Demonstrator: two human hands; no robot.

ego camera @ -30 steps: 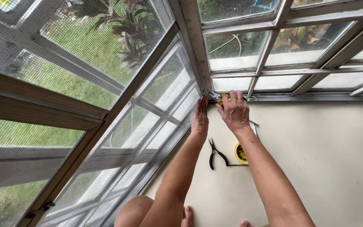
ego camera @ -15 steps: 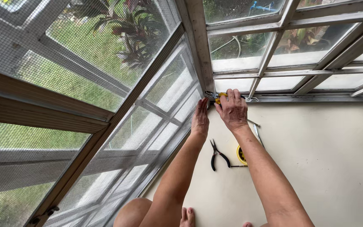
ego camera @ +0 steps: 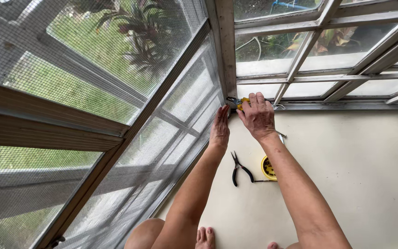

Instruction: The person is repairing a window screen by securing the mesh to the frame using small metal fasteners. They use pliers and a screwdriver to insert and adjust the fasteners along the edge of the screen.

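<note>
My right hand (ego camera: pixel 257 116) grips a yellow-handled tool (ego camera: pixel 237 101) with dark jaws, held against the bottom corner of the window frame (ego camera: pixel 227 60). Most of the tool is hidden under my fingers. My left hand (ego camera: pixel 220 127) lies flat, fingers together, pressed on the grey mesh screen (ego camera: pixel 180 115) next to the corner post. Both arms reach forward from the bottom of the view.
Black-handled pliers (ego camera: pixel 238 169) and a yellow round tool (ego camera: pixel 268 168) lie on the cream floor (ego camera: pixel 355 175) below my hands. A thin metal piece (ego camera: pixel 280 134) sits by my right wrist. My knee (ego camera: pixel 144 233) and toes show at the bottom. Greenery is outside.
The view has shifted slightly; both hands stay at the frame corner, with no clear change in grip.
</note>
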